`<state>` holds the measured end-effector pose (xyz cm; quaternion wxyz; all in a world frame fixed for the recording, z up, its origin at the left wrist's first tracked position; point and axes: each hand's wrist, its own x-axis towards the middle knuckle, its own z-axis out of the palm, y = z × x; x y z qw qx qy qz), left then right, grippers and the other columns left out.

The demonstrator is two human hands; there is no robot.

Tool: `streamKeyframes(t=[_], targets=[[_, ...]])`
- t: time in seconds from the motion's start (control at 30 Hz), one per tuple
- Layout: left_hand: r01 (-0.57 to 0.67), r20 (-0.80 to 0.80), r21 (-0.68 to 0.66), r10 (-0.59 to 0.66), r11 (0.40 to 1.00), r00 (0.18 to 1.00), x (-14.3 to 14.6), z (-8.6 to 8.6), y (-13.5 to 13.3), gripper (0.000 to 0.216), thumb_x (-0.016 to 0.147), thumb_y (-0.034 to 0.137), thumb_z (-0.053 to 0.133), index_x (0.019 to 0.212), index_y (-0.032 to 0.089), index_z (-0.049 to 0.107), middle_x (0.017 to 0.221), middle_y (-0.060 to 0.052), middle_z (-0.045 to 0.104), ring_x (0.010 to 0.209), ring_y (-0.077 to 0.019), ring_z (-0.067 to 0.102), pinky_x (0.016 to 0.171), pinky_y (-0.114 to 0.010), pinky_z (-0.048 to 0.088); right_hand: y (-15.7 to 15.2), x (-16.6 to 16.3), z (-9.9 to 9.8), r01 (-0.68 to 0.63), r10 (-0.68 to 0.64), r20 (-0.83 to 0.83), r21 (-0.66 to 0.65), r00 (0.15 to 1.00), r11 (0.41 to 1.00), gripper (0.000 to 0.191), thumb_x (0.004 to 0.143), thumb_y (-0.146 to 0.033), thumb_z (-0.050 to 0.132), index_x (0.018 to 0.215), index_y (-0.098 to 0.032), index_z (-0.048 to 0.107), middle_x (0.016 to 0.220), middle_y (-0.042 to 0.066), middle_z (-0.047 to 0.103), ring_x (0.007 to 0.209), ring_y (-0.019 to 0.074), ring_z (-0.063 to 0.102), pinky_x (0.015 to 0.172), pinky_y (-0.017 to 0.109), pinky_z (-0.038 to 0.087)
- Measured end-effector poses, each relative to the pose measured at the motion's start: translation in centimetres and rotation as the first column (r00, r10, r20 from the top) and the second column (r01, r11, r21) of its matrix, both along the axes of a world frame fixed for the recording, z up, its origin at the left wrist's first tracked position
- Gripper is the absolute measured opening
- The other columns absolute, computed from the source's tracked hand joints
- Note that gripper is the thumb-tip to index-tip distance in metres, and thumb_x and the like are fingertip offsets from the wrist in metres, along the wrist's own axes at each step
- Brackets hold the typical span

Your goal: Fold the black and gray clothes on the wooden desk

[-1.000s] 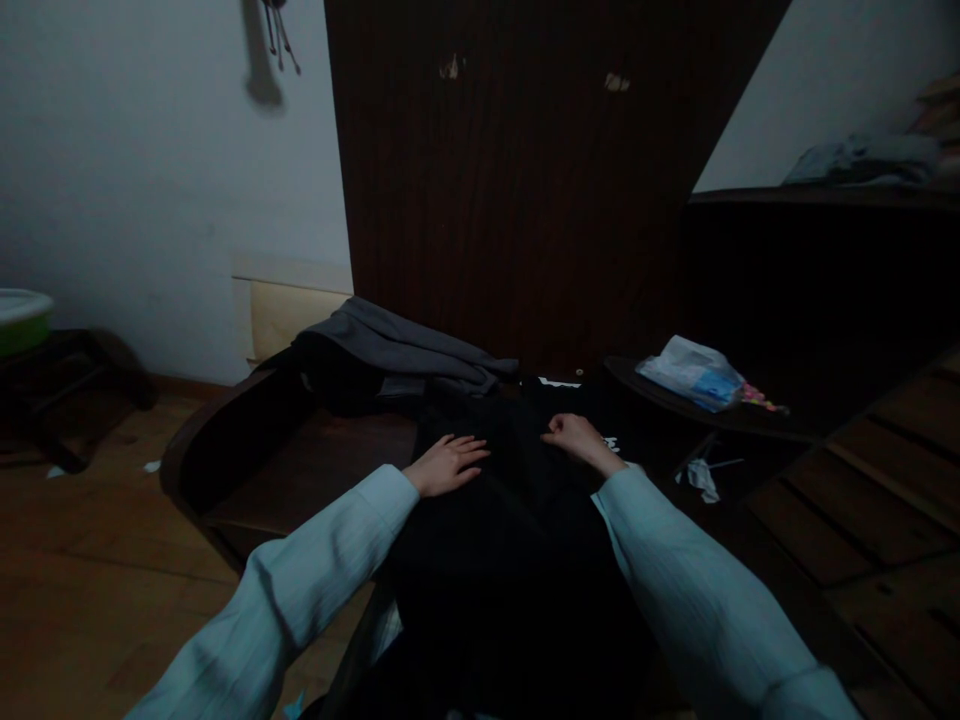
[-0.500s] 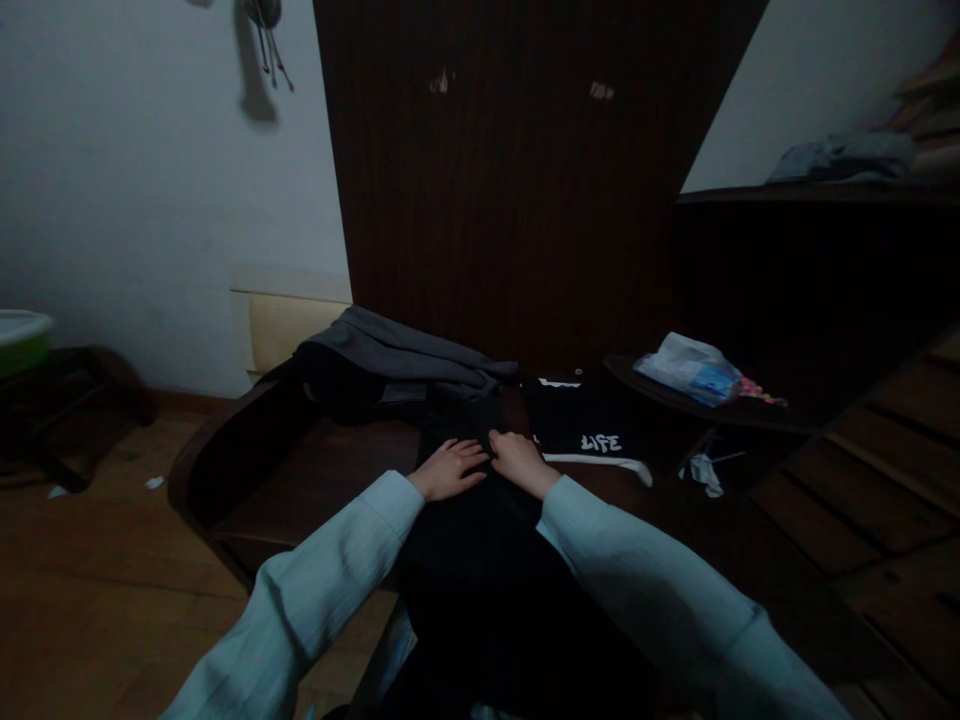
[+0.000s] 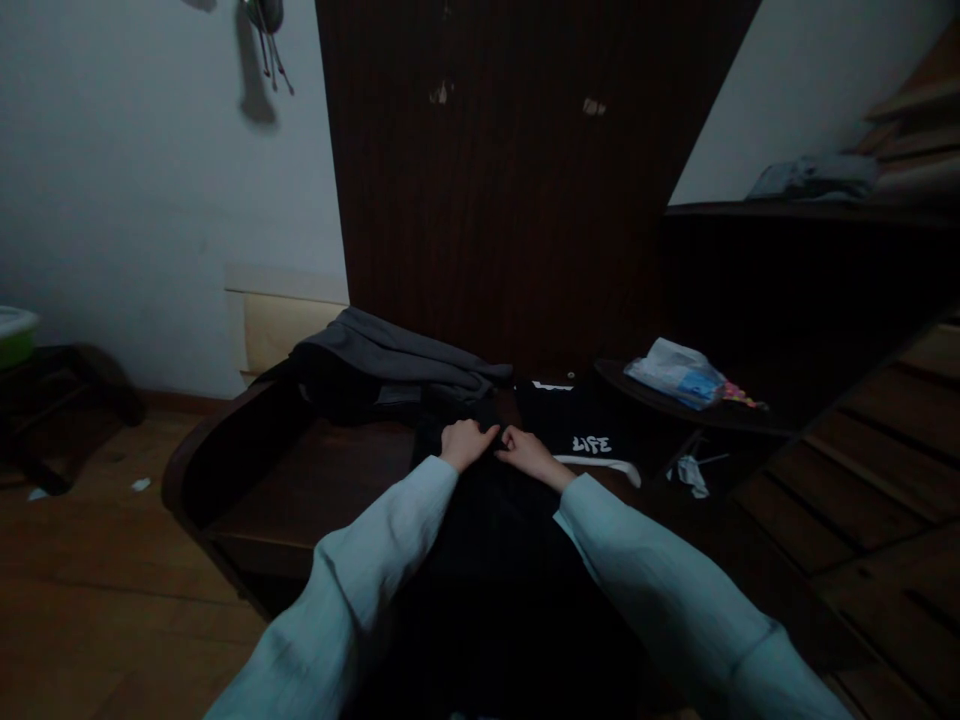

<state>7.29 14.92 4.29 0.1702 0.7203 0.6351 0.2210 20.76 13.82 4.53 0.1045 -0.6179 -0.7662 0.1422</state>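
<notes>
A black garment (image 3: 487,520) lies spread over the dark wooden table (image 3: 300,490) in front of me. My left hand (image 3: 466,442) and my right hand (image 3: 528,452) sit side by side at its far edge, fingers curled and pinching the black cloth. Both arms wear pale blue sleeves. Just right of my right hand lies a folded black shirt (image 3: 589,430) with white "LIFE" lettering. A grey garment (image 3: 397,365) is heaped at the back left of the table.
A plastic bag (image 3: 679,375) rests on a small dark shelf at the right. A tall dark wooden wardrobe (image 3: 525,180) stands behind the table. Wooden floor lies to the left, with a low stool (image 3: 52,400) by the white wall. Wooden slats run along the right.
My right hand slid left across the black garment to meet my left hand. Both hands went from lying flat to closing on the cloth's far edge. The "LIFE" shirt became uncovered.
</notes>
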Motion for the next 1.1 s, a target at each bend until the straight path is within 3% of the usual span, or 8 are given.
streamKeyframes(t=[0.1, 0.27, 0.43, 0.57, 0.67, 0.77, 0.87, 1.1], targets=[[-0.111, 0.054, 0.110, 0.105, 0.988, 0.993, 1.1, -1.2, -0.1, 0.031, 0.073, 0.038, 0.047, 0.060, 0.015, 0.063, 0.072, -0.015, 0.067, 0.081, -0.0284, 0.060, 0.070, -0.034, 0.036, -1.1, 1.8, -0.2, 0.017, -0.018, -0.085, -0.011, 0.996, 1.000, 0.021, 0.066, -0.026, 0.059, 0.083, -0.017, 0.050, 0.069, 0.000, 0.055, 0.063, 0.0120, 0.051, 0.054, 0.021, 0.032], [-0.112, 0.385, 0.189, 0.032, 0.976, 0.923, 1.1, -3.1, 0.4, 0.027, 0.075, 0.033, 0.046, 0.052, 0.019, 0.048, 0.054, -0.002, 0.059, 0.060, -0.0159, 0.057, 0.056, -0.025, 0.034, -4.7, 5.7, -0.8, 0.065, -0.067, -0.066, -0.032, 0.996, 0.997, 0.021, 0.063, -0.033, 0.061, 0.074, -0.018, 0.050, 0.067, -0.001, 0.053, 0.061, 0.0131, 0.048, 0.054, 0.022, 0.031], [0.162, 0.822, -0.041, -0.059, 0.986, 0.567, 1.7, -3.5, 1.0, 0.028, 0.079, 0.030, 0.046, 0.055, 0.020, 0.036, 0.038, 0.005, 0.050, 0.035, -0.0077, 0.045, 0.043, -0.019, 0.030, -6.7, 8.8, -1.6, 0.073, -0.124, -0.293, -0.181, 0.948, 0.981, 0.016, 0.070, -0.031, 0.050, 0.060, -0.018, 0.051, 0.062, 0.000, 0.054, 0.060, 0.0139, 0.050, 0.057, 0.024, 0.035], [0.271, 0.929, -0.149, 0.041, 0.951, 0.367, 2.0, -3.0, 0.9, 0.024, 0.078, 0.030, 0.051, 0.060, 0.018, 0.041, 0.047, 0.000, 0.059, 0.043, -0.0099, 0.056, 0.044, -0.019, 0.036, -6.3, 9.7, -1.7, 0.147, -0.283, -0.517, -0.289, 0.808, 0.946, 0.017, 0.070, -0.033, 0.048, 0.061, -0.018, 0.051, 0.059, -0.001, 0.056, 0.059, 0.0143, 0.053, 0.058, 0.025, 0.040], [0.339, 0.971, -0.184, 0.118, 0.923, 0.207, 1.8, -2.6, 0.5, 0.022, 0.073, 0.030, 0.058, 0.062, 0.015, 0.048, 0.054, -0.003, 0.063, 0.053, -0.0117, 0.061, 0.053, -0.020, 0.042, -5.9, 8.8, -1.3, 0.185, -0.275, -0.559, -0.213, 0.783, 0.959, 0.023, 0.069, -0.041, 0.050, 0.068, -0.018, 0.052, 0.065, 0.000, 0.059, 0.064, 0.0156, 0.056, 0.061, 0.026, 0.042], [0.428, 0.983, -0.177, 0.136, 0.886, 0.125, 1.4, -2.4, 0.1, 0.021, 0.068, 0.031, 0.064, 0.066, 0.011, 0.058, 0.064, -0.005, 0.067, 0.064, -0.0124, 0.063, 0.064, -0.022, 0.044, -5.9, 6.6, -0.7, 0.213, -0.210, -0.462, -0.046, 0.862, 0.976, 0.041, 0.067, -0.047, 0.055, 0.095, -0.017, 0.052, 0.088, 0.006, 0.062, 0.081, 0.0192, 0.058, 0.070, 0.028, 0.042], [0.474, 0.986, -0.166, 0.130, 0.865, 0.106, 1.2, -2.2, -0.1, 0.024, 0.063, 0.035, 0.068, 0.069, 0.012, 0.063, 0.073, -0.006, 0.069, 0.075, -0.0141, 0.063, 0.073, -0.023, 0.042, -6.0, 4.4, -0.3, 0.248, -0.224, -0.198, 0.106, 0.954, 0.963, 0.055, 0.068, -0.044, 0.058, 0.114, -0.018, 0.042, 0.106, 0.011, 0.058, 0.094, 0.0239, 0.056, 0.075, 0.031, 0.040], [0.453, 0.985, -0.169, 0.137, 0.875, 0.102, 1.0, -2.4, 0.0, 0.027, 0.056, 0.037, 0.072, 0.066, 0.013, 0.066, 0.072, -0.005, 0.069, 0.077, -0.0156, 0.062, 0.079, -0.025, 0.040, -5.4, 5.3, -0.1, 0.236, -0.245, 0.090, 0.101, 0.965, 0.967, 0.030, 0.072, -0.017, 0.049, 0.102, -0.019, 0.047, 0.100, 0.006, 0.060, 0.088, 0.0193, 0.057, 0.062, 0.024, 0.035]])
